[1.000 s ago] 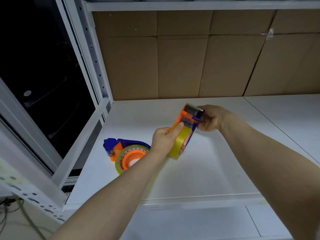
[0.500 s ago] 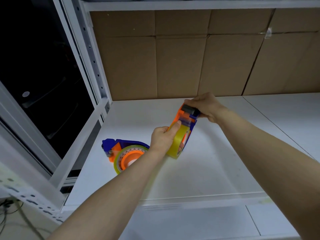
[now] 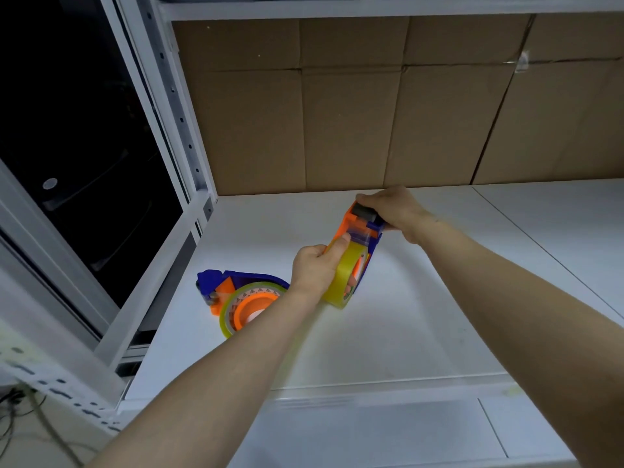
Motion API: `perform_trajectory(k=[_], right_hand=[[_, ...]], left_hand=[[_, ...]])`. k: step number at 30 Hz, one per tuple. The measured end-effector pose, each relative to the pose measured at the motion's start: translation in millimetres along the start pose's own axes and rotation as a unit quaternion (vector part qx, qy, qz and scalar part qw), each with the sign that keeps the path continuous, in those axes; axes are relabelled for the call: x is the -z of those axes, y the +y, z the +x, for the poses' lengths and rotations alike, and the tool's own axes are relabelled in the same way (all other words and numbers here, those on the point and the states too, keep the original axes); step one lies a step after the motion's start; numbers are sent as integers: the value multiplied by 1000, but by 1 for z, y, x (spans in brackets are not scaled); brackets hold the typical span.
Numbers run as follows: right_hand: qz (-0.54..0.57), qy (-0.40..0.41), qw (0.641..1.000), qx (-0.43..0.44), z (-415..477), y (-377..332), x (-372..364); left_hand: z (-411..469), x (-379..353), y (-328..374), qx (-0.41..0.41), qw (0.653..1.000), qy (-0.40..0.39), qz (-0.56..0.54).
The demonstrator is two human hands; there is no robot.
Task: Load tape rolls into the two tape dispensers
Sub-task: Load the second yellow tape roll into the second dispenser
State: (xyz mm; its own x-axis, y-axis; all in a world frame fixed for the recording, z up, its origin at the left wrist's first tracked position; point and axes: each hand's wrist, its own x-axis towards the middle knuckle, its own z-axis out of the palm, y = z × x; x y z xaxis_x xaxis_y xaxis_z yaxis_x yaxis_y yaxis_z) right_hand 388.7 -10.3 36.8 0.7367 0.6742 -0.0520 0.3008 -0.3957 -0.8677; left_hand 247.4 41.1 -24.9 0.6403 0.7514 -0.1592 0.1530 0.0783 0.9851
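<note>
An orange-and-blue tape dispenser is held tilted above the white shelf, with a yellowish clear tape roll seated in its lower end. My left hand grips the roll end, thumb along the orange side. My right hand holds the dispenser's upper end, fingers curled over the black roller. A second blue-and-orange dispenser lies flat on the shelf to the left, and it carries a tape roll too.
Brown cardboard lines the back of the shelf. A white perforated upright and frame bound the left side, with a dark opening beyond. The shelf's front edge runs below my arms.
My right hand shifted from gripping the dispenser's far end from behind to lying over its top near the roller. The dispenser and my left hand barely moved.
</note>
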Motion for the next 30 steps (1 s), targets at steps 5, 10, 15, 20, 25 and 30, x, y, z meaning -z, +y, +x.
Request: perform_trajectory(k=[5,10,15,20,25,30], right_hand=[[169,-52,981,-86,1,4,5],[222,-93,962,-128,-4,10,8],[122,-35,989,-80,-4,10,1],[209,-20,974,-79,-9,7,-1],[202,21,976,-75,-17,31,-8],[69,-27,993,97,-47,24,-26]], left_hand=[[-2,1,1,4,1000,-11,-20],[-3,1,-1,1,1000,-4,-16],[-4,1,0,7,1000,-9,-21],[-2,0,1,18,999,-7,-31],[7,8,13,84,987,55,-127],[30,16,28,109,954,28,-279]])
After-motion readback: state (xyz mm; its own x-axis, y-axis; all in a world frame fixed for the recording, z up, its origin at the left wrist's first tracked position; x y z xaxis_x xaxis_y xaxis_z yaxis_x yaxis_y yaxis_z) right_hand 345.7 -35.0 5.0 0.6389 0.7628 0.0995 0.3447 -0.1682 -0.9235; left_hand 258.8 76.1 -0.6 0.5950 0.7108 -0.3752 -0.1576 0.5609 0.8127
